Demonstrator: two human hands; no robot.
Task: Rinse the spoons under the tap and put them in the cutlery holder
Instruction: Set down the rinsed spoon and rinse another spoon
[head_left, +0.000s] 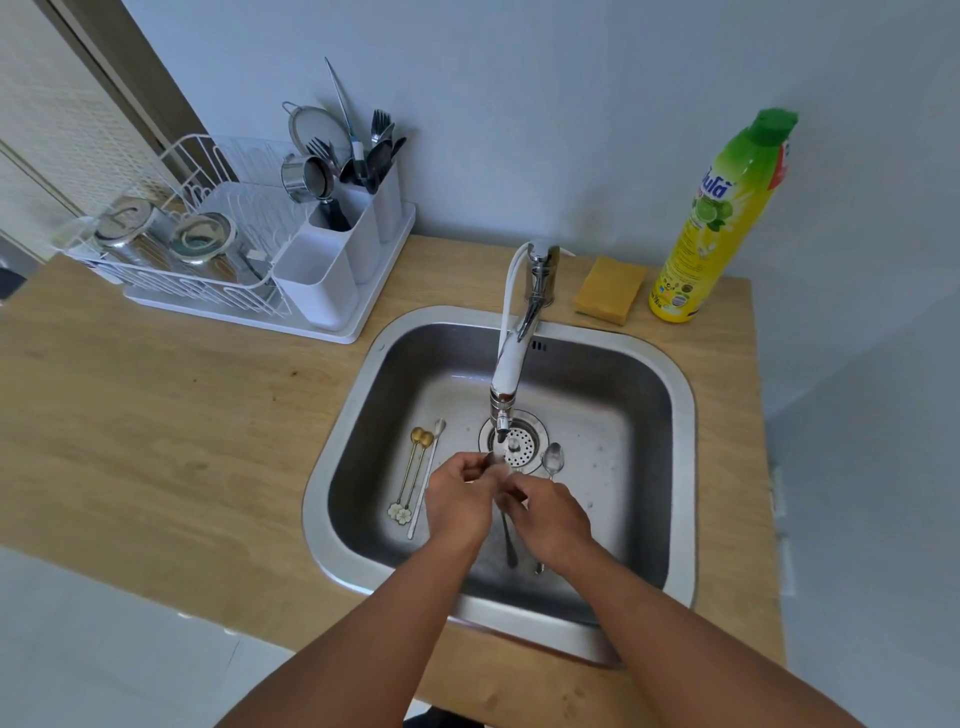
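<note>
Nearest, at 6 o'clock: left hand (457, 501) and right hand (545, 512), met over the sink (680, 415), fingers of both curled around one spoon (506, 525), bowl end under the tap (506, 379) outlet, handle trailing back toward 6. Water flow too faint to confirm. At 9 o'clock of the hands, on the basin floor: two gold spoons (413, 473) with flower ends and a pale long-handled spoon (427, 478), lying touching. At 1 o'clock of the hands: a silver spoon (552, 460) just beside the drain strainer (514, 441). Farther, at 10 o'clock on the counter: cutlery holder (337, 249), already stocked, attached to the dish rack (171, 244). At 1 o'clock, far: sponge (609, 288), detergent bottle (722, 218). Risks, judged: wet handle slipping during rubbing; drips across the counter on transfer; nearest holder compartment mistaken for the stocked ones.
</note>
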